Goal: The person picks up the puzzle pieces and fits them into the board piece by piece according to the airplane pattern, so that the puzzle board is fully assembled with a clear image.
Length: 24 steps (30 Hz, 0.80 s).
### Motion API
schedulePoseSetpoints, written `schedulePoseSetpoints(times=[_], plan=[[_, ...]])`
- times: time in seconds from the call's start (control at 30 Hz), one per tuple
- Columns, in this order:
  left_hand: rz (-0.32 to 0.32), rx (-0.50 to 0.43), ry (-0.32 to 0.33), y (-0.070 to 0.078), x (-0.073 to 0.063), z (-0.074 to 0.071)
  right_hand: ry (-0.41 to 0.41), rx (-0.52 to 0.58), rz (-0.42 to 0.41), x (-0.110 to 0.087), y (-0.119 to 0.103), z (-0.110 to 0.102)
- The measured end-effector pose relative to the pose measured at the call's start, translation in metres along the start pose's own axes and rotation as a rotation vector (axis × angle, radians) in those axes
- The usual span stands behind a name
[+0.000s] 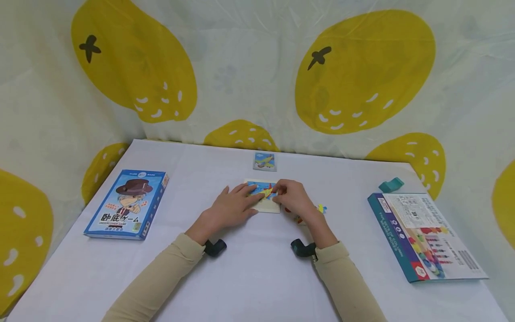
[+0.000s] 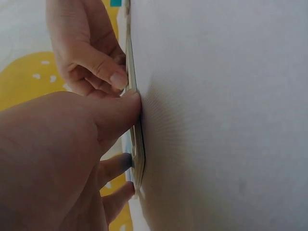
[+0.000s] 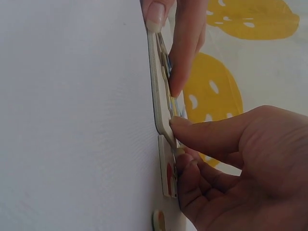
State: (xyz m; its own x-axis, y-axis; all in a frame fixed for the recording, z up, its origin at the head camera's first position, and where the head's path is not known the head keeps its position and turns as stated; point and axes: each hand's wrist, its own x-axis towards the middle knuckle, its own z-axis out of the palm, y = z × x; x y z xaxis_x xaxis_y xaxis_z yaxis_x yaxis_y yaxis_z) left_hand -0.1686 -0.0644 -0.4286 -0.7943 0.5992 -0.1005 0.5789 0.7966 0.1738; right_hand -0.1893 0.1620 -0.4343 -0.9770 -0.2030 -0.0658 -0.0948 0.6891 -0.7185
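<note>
Left wrist camera (image 1: 216, 248) and right wrist camera (image 1: 302, 248) close and low, rolled sideways along the table (image 1: 257, 286), both sharing board (image 2: 139, 163), left hand (image 2: 53, 144), right hand (image 2: 89, 53), head camera above, facing forward-down, wider coverage.

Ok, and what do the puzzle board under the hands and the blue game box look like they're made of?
The puzzle board: probably wood or fibreboard with a matte finish, judging by its pale, rigid-looking edge. The blue game box: most likely printed cardboard, given its crisp corners and full-colour artwork; it looks smooth, perhaps lightly coated.
</note>
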Motion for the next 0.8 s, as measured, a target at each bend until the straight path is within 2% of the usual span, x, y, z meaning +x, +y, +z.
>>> schedulePoseSetpoints(times=[0.17, 0.43, 0.67, 0.8], plan=[[0.017, -0.052, -0.003, -0.009, 0.000, 0.004, 0.005, 0.017, -0.006, 0.001, 0.005, -0.002], [0.044, -0.205, -0.012, -0.025, -0.005, 0.002, 0.002, 0.013, -0.011, 0.000, 0.009, -0.004], [-0.013, -0.206, -0.055, -0.035, -0.007, 0.000, -0.004, 0.002, 0.004, -0.001, 0.007, -0.008], [-0.015, -0.230, -0.061, -0.036, -0.009, -0.004, -0.060, -0.008, 0.023, -0.005, 0.007, -0.016]])
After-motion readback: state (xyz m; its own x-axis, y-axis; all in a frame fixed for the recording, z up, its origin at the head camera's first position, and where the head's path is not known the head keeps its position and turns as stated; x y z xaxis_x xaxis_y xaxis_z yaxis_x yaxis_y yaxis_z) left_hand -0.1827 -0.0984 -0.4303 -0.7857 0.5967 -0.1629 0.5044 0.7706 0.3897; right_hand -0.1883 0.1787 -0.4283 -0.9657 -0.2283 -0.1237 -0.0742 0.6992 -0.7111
